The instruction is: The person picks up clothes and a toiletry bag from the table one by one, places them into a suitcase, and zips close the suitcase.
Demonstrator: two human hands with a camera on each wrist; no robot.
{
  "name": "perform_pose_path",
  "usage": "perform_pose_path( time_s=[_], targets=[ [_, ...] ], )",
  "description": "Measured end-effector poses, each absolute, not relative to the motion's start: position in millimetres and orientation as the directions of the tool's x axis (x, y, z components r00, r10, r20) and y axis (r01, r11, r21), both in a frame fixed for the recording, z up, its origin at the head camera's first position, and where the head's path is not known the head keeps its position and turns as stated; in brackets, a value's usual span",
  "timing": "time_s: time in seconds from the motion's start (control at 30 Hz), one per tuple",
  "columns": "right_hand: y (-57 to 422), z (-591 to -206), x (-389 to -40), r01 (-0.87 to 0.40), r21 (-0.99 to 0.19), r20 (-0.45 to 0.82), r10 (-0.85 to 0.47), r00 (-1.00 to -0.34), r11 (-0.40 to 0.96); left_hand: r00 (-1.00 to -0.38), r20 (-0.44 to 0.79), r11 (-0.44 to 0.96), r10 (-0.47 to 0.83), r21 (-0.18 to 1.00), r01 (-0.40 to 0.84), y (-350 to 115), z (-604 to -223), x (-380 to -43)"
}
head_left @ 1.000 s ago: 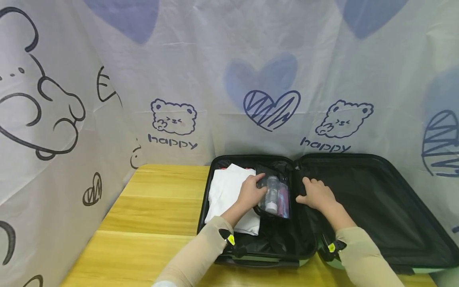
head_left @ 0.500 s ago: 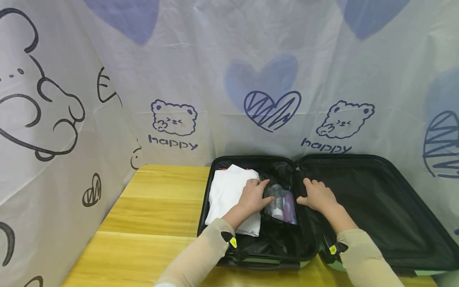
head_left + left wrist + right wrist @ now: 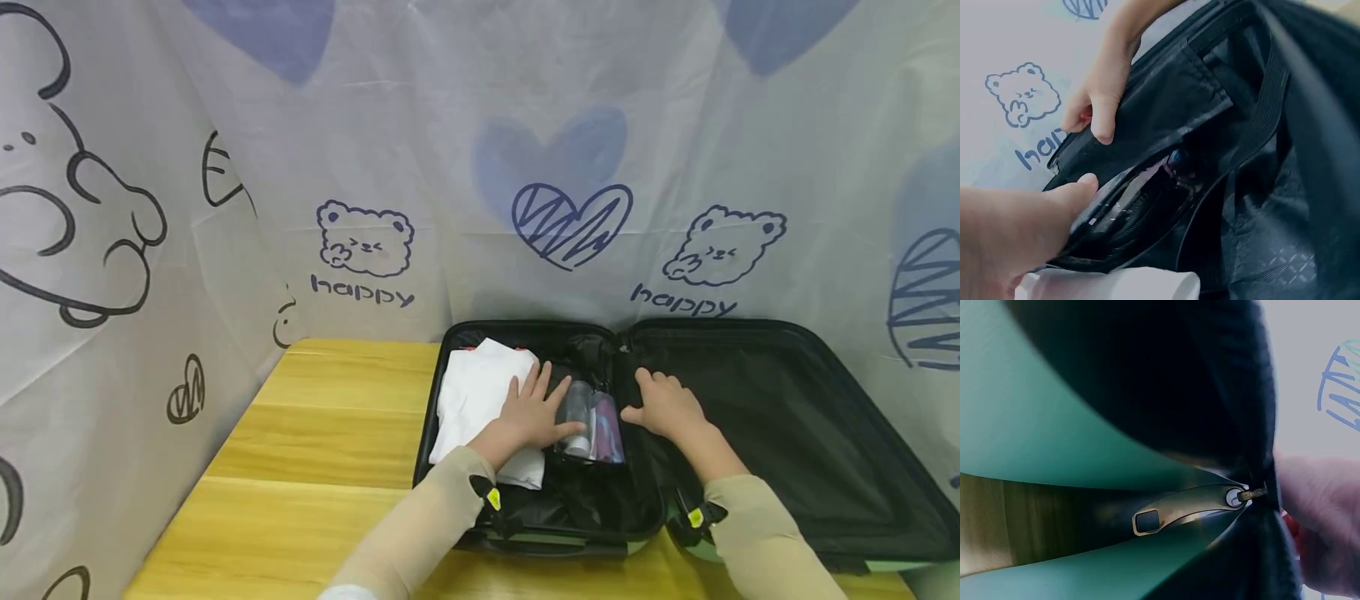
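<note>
Inside suitcase, white cloth, clear pouch packed, lid still open; left hand fingers spread wide, right hand can't tell

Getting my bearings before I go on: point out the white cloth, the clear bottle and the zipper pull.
White cloth [image 3: 474,396], head view: its upper face.
Clear bottle [image 3: 578,404], head view: its body.
Zipper pull [image 3: 1192,501], right wrist view: middle of its tab.

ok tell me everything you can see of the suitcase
The suitcase lies open on a wooden table, halves side by side. Its shell looks hard and green, its lining black fabric; one wrist view shows a metallic zipper pull. A dark handle faces nearer. White cloth and a clear pouch lie in the left half; whether the right hand touches it is unclear.
</note>
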State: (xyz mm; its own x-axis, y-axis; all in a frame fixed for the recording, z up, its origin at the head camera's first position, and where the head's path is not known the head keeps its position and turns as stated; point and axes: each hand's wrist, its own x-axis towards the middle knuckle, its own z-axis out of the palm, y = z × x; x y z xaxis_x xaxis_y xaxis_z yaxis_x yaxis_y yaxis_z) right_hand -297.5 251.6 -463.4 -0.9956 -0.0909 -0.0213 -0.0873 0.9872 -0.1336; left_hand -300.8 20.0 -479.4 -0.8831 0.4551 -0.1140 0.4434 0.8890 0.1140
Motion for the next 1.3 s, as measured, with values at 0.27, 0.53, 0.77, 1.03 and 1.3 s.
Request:
perform_pose_path(
  time_s=[0.27, 0.53, 0.77, 1.03, 1.3],
  targets=[
    [251, -462, -297, -0.080, -0.134, -0.028, -0.085, -0.996, 0.988, -0.875, -0.253, 0.906, 0.413, 0.018, 0.423, 24, -483, -307],
    [250, -462, -296, -0.069, -0.140, -0.029, -0.074, -0.997, 0.988, -0.843, -0.349, 0.910, 0.409, 0.081, 0.407, 25, -491, -315],
    [250, -462, -297, -0.067, -0.146, -0.032, -0.073, -0.997, 0.987, -0.836, -0.364, 0.911, 0.410, 0.111, 0.398, 24, -493, -318],
    [253, -461, -299, -0.055, -0.150, -0.030, -0.060, -0.998, 0.987, -0.824, -0.369, 0.902, 0.429, 0.132, 0.411, 25, -489, -318],
    [250, -460, -297, -0.061, -0.157, -0.034, -0.068, -0.997, 0.986, -0.830, -0.336, 0.895, 0.446, 0.181, 0.407, 22, -491, -319]
  ],
)
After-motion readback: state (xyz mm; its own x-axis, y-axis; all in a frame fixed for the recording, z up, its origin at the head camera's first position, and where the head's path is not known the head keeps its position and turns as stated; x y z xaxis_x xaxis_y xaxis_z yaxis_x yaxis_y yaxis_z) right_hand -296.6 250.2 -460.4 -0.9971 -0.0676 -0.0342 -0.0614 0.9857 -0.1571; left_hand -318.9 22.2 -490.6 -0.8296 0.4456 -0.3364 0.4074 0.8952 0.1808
